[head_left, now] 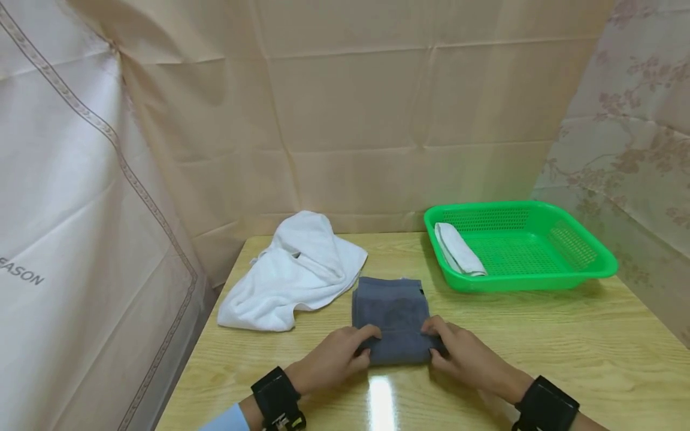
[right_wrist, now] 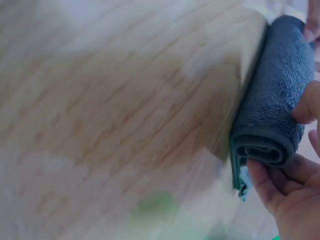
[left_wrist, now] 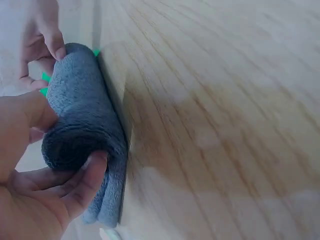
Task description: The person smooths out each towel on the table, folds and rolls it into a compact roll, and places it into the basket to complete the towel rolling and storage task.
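A dark grey towel lies on the wooden table, its near end rolled into a thick cylinder and its far part flat and folded in layers. My left hand grips the left end of the roll, with fingers and thumb around it. The right end is held the same way by my right hand. In the left wrist view the rolled towel shows a round open end by the thumb. Spiral layers show at the other end of the towel in the right wrist view.
Left of the grey towel a white towel lies in a loose heap. A green plastic basket stands at the back right, with a rolled white towel at its left side. Cloth curtains hang behind the table.
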Tool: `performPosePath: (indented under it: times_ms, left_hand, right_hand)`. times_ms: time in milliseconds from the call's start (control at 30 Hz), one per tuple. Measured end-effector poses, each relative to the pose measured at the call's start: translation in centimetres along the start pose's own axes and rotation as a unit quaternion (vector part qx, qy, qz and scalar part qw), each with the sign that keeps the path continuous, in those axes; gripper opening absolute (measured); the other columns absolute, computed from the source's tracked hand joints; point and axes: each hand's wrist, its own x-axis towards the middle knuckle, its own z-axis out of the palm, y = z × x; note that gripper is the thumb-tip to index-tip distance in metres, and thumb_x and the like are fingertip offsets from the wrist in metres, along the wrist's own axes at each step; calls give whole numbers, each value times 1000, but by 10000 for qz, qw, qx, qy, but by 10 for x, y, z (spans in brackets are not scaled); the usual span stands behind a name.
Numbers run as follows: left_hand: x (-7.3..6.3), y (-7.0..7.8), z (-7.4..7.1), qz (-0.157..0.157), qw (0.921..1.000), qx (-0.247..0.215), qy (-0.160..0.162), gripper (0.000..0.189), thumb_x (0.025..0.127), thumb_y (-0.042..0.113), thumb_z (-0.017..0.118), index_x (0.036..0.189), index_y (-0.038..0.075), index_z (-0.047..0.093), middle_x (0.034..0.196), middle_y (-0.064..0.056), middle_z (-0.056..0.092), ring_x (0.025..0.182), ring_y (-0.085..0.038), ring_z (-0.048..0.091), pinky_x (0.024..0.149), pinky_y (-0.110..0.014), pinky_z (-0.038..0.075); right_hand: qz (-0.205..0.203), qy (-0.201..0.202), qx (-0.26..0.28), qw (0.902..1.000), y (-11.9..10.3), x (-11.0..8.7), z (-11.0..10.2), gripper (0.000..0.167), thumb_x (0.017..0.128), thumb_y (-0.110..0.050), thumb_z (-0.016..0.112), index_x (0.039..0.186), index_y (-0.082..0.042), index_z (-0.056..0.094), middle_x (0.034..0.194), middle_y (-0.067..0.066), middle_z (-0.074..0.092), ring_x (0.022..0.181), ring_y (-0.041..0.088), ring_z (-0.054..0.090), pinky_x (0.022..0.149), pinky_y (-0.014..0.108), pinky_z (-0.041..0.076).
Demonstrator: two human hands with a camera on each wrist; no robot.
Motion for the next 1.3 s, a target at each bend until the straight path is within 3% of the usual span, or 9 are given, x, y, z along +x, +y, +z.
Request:
performPosePath:
  times_ms: [67,133,267,433,567,700,867,1100,1300]
  left_hand:
    - [-1,0,-1,-197,9995,-260,-1,26,102,11,58,127,17,61,94,7,66,68,1,47,61,-16,41]
    - [-1,0,-2,-348,9987,-381,52,22,103,12,59,123,16,65,104,4,70,73,0,50,63,-16,43]
    - [-1,-3,1,-336,9990,131,271,22,104,13,59,124,12,67,124,-1,62,91,-2,55,73,-14,46]
    - [-1,-6,5,-22,9916,1144,602,22,104,17,62,125,15,69,114,1,60,89,-1,59,69,-10,47]
    - [-2,-6,3,54,9873,1471,596,24,102,28,67,123,18,74,114,3,60,74,2,55,59,-10,42]
    - [-5,-3,0,-34,9836,1774,310,43,93,45,77,126,18,74,125,-1,57,75,-1,53,58,-13,42]
    - [-5,-1,0,52,9754,2198,165,54,86,41,84,132,17,70,127,-1,58,96,-9,63,73,-21,53]
    - [-4,-1,1,76,9757,2178,222,48,92,33,79,134,14,68,125,-3,62,76,-5,64,63,-19,52]
    - [-4,-1,-1,-134,9878,1535,240,42,97,29,72,135,11,63,121,-3,67,89,-5,67,72,-21,55]
  right_hand:
    - [391,-236,608,9971,2,0,-2,36,97,-10,68,126,-15,47,105,0,69,95,10,66,72,29,54]
    - [619,-401,1108,9911,3,1,-4,32,100,-12,65,125,-13,45,88,-3,68,78,4,61,62,26,48]
    - [788,-447,1616,9827,7,4,-4,25,103,-11,62,122,-11,46,69,-11,49,57,-1,41,52,23,38]
    - [585,110,1090,9923,8,4,-1,17,98,-6,68,105,-19,60,91,-10,58,73,1,50,62,24,46]
    - [61,532,155,9984,4,2,1,16,93,-7,74,92,-23,69,102,-5,57,80,4,53,64,24,49]
    - [-443,738,-880,9924,-2,1,1,10,88,-24,83,89,-22,74,105,-4,55,86,5,51,66,26,48]
    - [-873,503,-1661,9809,-7,1,2,35,78,-37,91,96,-15,73,104,-4,54,91,13,49,73,35,47]
    - [-1186,466,-2245,9661,-8,-1,8,39,76,-23,91,101,-5,69,103,6,61,94,22,58,84,43,54]
    - [-729,373,-1714,9818,-8,0,5,34,81,-14,82,109,1,70,102,8,66,93,23,64,77,36,57]
